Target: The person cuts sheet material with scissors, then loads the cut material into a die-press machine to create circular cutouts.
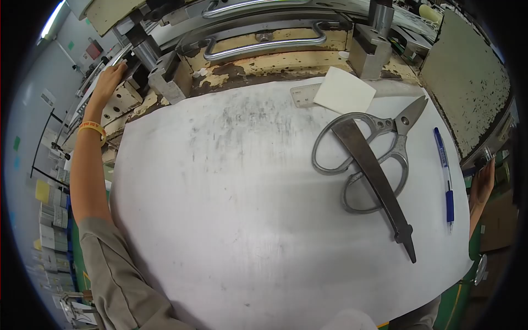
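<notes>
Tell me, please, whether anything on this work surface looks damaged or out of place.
The paint on the machine bed behind the white sheet is flaking, with rusty-brown patches. A flat metal bar also lies crosswise on the scissors, an untidy stack.

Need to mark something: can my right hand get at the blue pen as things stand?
Probably yes: the right hand is close beside the blue pen, which lies uncovered and clear of the scissors.

No text can be read clearly. The yellow wristband (92,128) below the left hand (110,77) carries dark lettering too small to make out. Faint grey marks on the white paper sheet (253,118) covering the surface resemble letters but are illegible. The small red sign (92,50) on the far wall is blurred.
</notes>
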{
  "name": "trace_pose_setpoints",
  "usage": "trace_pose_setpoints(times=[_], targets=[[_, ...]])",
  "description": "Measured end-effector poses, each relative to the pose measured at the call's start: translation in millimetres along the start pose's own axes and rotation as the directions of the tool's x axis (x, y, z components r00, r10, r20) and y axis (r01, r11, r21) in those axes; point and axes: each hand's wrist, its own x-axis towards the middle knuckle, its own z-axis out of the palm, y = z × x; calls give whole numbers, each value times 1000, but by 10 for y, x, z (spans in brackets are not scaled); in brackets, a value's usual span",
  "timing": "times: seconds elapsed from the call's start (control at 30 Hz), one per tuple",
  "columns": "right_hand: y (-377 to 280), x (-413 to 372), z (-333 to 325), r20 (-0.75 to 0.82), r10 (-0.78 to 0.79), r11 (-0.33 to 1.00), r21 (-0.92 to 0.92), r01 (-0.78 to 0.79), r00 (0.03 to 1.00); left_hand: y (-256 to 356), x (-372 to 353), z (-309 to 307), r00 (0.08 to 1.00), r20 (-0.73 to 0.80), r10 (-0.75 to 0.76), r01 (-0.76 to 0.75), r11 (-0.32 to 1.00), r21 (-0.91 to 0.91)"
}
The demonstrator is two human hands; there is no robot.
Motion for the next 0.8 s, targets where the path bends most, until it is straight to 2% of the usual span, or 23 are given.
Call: trace_pose_setpoints(times=[0.07,0.2,0.37,0.63,0.67,0.8], targets=[[12,62,-96,5,2,1000,-24,-2,1000,-22,-16,47,993,-90,72,-74,997,-11],[14,129,-175,-8,-3,995,-100,2,1000,28,-38,21,996,-69,53,-54,998,-16],[26,156,-231,5,-26,996,-87,26,1000,-25,1,61,992,-115,52,-55,998,-21],[18,120,-148,-58,-28,994,-103,22,998,-47,14,63,993,-103,53,-53,999,-2],[45,155,-234,-48,-37,997,-64,34,998,-56,38,57,998,-60,14,-15,1000,-22],[45,-35,89,-52,-82,997,-1,82,995,-102,32,102,999,-30,30,-36,981,-190]])
